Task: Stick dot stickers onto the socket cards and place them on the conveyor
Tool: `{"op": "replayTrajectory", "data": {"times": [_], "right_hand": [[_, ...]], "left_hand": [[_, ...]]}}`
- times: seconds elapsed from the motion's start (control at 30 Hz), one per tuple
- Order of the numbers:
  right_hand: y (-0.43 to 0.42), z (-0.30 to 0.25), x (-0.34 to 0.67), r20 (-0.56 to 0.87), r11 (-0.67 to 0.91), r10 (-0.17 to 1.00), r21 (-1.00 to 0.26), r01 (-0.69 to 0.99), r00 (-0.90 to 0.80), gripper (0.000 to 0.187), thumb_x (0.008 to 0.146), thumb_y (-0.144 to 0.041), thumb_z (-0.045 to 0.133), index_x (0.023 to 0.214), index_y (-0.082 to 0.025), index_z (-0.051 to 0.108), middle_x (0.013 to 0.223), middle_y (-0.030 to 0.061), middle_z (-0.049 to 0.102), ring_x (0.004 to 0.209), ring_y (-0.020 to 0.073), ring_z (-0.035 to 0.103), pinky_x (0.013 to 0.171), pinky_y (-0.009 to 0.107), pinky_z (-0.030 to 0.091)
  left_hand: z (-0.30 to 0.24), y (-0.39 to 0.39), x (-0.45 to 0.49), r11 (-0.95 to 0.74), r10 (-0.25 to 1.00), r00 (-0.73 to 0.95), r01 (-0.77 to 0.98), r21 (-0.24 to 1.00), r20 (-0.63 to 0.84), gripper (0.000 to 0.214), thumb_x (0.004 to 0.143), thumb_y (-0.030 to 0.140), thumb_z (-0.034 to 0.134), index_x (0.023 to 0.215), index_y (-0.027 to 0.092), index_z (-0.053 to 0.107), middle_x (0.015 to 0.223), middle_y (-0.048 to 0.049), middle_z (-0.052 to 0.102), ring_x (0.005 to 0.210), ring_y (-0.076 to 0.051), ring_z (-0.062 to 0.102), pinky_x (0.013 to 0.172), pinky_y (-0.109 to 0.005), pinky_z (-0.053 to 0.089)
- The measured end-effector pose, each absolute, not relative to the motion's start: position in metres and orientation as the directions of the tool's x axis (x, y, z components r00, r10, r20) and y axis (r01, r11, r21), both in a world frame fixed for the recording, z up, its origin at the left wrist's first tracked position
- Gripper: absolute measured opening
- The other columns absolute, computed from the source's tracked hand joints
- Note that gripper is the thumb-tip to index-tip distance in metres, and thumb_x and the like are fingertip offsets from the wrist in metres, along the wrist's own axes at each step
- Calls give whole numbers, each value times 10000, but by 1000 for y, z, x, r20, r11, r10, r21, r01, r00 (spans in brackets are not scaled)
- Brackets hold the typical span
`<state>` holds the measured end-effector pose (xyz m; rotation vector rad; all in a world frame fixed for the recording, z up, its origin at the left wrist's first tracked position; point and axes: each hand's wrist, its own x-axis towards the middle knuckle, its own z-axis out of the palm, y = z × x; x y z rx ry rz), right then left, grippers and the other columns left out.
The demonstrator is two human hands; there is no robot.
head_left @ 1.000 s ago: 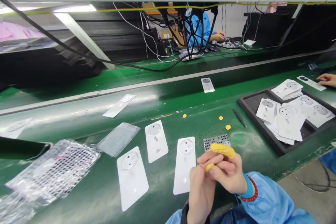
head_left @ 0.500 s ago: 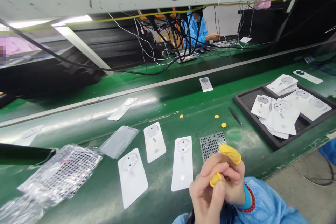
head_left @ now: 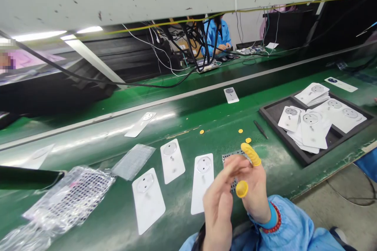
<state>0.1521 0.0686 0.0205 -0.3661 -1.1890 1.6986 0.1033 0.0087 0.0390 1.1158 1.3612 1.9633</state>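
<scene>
My right hand point(head_left: 255, 190) wears a yellow finger cot point(head_left: 251, 154) on one fingertip and another yellow finger cot point(head_left: 242, 189) on the thumb. Its finger and thumb are apart with nothing between them. My left hand point(head_left: 218, 208) is close beside it, fingers stretched out and overlapping part of the right hand; I see nothing in it. Behind both hands lies a sheet of small black dots point(head_left: 232, 156), partly covered by them. To the left is a white phone-shaped panel point(head_left: 202, 192) with a round camera area.
More white panels point(head_left: 149, 204) lie leftward, near a clear plastic sheet point(head_left: 134, 160) and a bag of perforated sheets point(head_left: 79, 192). Loose yellow finger cots point(head_left: 240, 131) and black tweezers point(head_left: 260, 129) lie beyond my hands. A black tray point(head_left: 306, 159) holding panels stands right. A co-worker point(head_left: 216, 35) sits opposite.
My left fingers have let go of the finger cot on the right thumb and straightened. The hands have moved slightly apart. The co-worker's hands have shifted left and the view has tilted a little.
</scene>
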Motion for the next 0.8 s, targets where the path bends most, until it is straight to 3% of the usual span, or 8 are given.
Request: {"op": "replayTrajectory", "data": {"times": [0.1, 0.2, 0.33, 0.43, 0.53, 0.57, 0.6, 0.8], "right_hand": [[69, 15, 152, 298, -20, 821, -838, -546, -487, 526, 809, -546, 663, 1242, -278, 532, 1231, 96, 604, 1136, 251, 594, 1004, 433, 498], [80, -1, 158, 336, 67, 742, -898, -434, -580, 438, 896, -464, 573, 1309, -346, 487, 1305, 58, 563, 1209, 243, 549, 1024, 439, 478], [123, -19, 188, 374, 219, 633, -926, -307, -678, 316, 933, -382, 561, 1231, -276, 560, 1274, 72, 573, 1113, 231, 586, 932, 429, 517], [178, -18, 241, 392, 317, 592, -916, -244, -704, 311, 948, -355, 559, 1202, -176, 564, 1239, 91, 570, 1067, 215, 593, 908, 428, 514], [254, -17, 307, 422, 454, 557, -876, -163, -716, 274, 955, -415, 513, 1061, -192, 630, 1149, 77, 626, 1072, 211, 590, 963, 466, 469], [281, -19, 325, 424, 551, 523, -830, -86, -740, 282, 958, -426, 477, 880, -240, 674, 1038, 51, 669, 1070, 210, 597, 1005, 449, 422], [307, -24, 339, 399, 828, 374, -551, 108, -837, 369, 983, -427, 363, 811, -305, 665, 953, -8, 678, 1046, 176, 619, 1005, 423, 411], [381, -65, 349, 214, 900, 432, -33, 435, -876, 353, 838, -15, 398, 868, -210, 691, 1041, 115, 682, 1069, 235, 608, 1078, 527, 286]], "left_hand": [[37, 13, 110, -399, 751, -531, 106, 911, 391, 264, 917, 383, 564, 1078, 249, 726, 915, -60, 769, 937, -235, 706, 933, -360, 510], [24, 16, 125, -421, 746, -530, 95, 902, 404, 243, 936, 376, 530, 1021, 239, 711, 716, -36, 760, 818, -222, 717, 928, -389, 495], [7, 14, 136, -429, 770, -469, 121, 895, 432, 325, 956, 412, 465, 1067, 211, 695, 827, -78, 767, 774, -226, 710, 849, -374, 512], [5, 10, 134, -420, 775, -424, 208, 883, 468, 318, 953, 390, 477, 1102, 223, 702, 921, -81, 763, 884, -237, 701, 938, -381, 472], [15, 10, 128, -388, 793, -424, 202, 899, 437, 343, 951, 388, 487, 1228, 258, 640, 1090, -76, 728, 1033, -244, 661, 975, -368, 455], [18, 12, 127, -393, 793, -425, 190, 900, 436, 355, 956, 409, 468, 1229, 260, 639, 1136, -80, 710, 1067, -250, 644, 969, -368, 460], [21, 14, 128, -414, 789, -419, 179, 892, 450, 370, 964, 435, 435, 1199, 254, 657, 1137, -84, 707, 1062, -252, 642, 951, -368, 472], [-8, 30, 144, -557, 685, -436, 203, 805, 584, 426, 970, 496, 348, 1034, 254, 692, 876, -67, 737, 795, -237, 680, 746, -380, 545]]}}
